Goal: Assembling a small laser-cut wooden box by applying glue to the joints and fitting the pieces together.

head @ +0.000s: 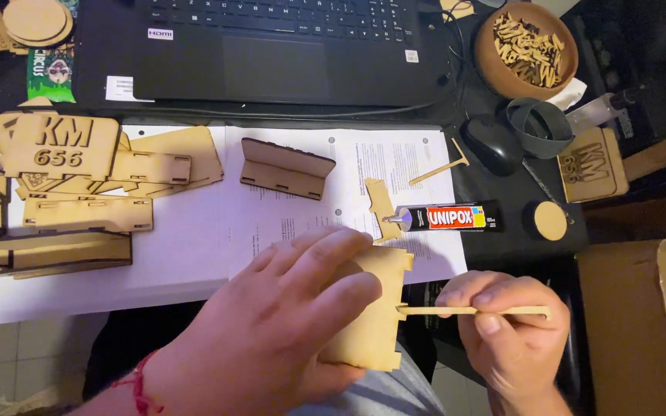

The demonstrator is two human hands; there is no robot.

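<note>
Fingers of the right hand [512,331] pinch a thin wooden stick [473,311] and hold it level, its left tip touching the edge of a notched wooden panel [377,308]. The left hand [287,323] has a closed grip around this panel (the fingers lie over its face), low and near the body, in front of the counter [179,254]. Just beyond the panel, a black glue tube [452,218] lies on printed paper sheets [302,208], beside a small cut wooden piece [381,204]. Farther left is a pile of cut wooden parts [79,185]. Behind them stand a laptop [271,46], a mouse [491,145] and a bowl of small wooden bits [529,50].
</note>
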